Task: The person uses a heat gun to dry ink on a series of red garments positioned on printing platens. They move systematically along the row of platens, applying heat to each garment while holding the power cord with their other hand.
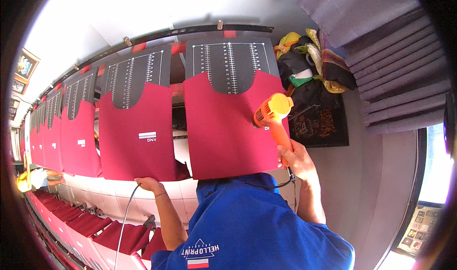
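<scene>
My right hand [296, 159] is wrapped round the handle of an orange heat gun [280, 109]. The gun's dark nozzle points down at the chest of a maroon T-shirt [223, 132], covering most of a small white print there. This shirt lies stretched flat over a black board [243, 56] marked with white scales. Below the hem of a second maroon shirt [131, 122], to the left, my left hand [148, 185] is closed on a thin grey cable [124, 227] that hangs down from it. A white print shows on that second shirt.
Several more boards with maroon shirts [80, 132] run off to the far left along a dark rail [162, 33]. Another row of maroon shirts [121, 239] lies at lower left. A person [35, 179] stands far left. Bundled cloths [309, 63] and a purple curtain [400, 75] are at right.
</scene>
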`<state>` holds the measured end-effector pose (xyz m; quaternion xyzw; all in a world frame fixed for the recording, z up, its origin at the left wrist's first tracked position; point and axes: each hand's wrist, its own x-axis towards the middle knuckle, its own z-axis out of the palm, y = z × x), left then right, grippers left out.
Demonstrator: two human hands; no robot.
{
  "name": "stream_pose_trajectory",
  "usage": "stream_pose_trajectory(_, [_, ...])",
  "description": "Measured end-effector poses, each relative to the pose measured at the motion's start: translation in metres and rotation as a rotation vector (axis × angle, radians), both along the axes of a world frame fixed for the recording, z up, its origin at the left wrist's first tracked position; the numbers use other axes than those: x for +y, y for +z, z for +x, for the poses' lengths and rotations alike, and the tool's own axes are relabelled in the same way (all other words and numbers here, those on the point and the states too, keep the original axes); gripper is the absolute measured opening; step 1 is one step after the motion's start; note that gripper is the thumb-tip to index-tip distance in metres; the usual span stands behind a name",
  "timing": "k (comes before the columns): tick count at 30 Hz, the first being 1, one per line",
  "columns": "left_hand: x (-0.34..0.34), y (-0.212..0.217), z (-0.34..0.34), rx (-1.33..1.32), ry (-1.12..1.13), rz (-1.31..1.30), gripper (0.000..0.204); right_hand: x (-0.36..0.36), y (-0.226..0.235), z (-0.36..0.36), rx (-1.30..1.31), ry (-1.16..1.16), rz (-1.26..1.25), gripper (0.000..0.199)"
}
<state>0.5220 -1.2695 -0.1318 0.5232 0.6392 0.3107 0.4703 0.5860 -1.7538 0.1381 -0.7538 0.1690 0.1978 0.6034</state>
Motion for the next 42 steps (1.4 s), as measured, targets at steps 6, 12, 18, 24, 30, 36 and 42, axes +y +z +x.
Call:
stream_pose_trajectory(6, [-0.01,0.013,0.004,-0.028,0.0,0.015,0.069,0.0,-0.005,0.001,0.029,-0.055,0.008,0.025])
stream_pose_trajectory(12, [-0.012,0.02,0.004,0.005,-0.023,0.015,0.068,0.001,-0.005,0.001,0.009,-0.048,0.01,0.023])
stream_pose_trajectory(18, [-0.011,0.018,0.005,0.011,-0.013,-0.016,0.069,0.0,-0.001,-0.001,0.007,-0.024,-0.019,0.029])
stream_pose_trajectory(24, [-0.005,0.007,0.001,0.004,-0.037,-0.003,0.069,-0.003,-0.002,-0.003,0.036,-0.04,-0.053,0.029])
stream_pose_trajectory(30, [-0.004,0.01,0.0,0.064,-0.033,0.024,0.069,-0.011,-0.007,-0.003,0.013,-0.023,-0.051,0.026])
stream_pose_trajectory(36, [-0.014,0.021,0.006,0.027,-0.008,0.059,0.07,-0.013,-0.002,-0.002,0.005,-0.05,-0.062,0.024])
stream_pose_trajectory(42, [-0.005,0.012,0.001,0.054,-0.039,0.046,0.069,-0.018,-0.002,-0.003,0.022,-0.063,-0.073,0.024])
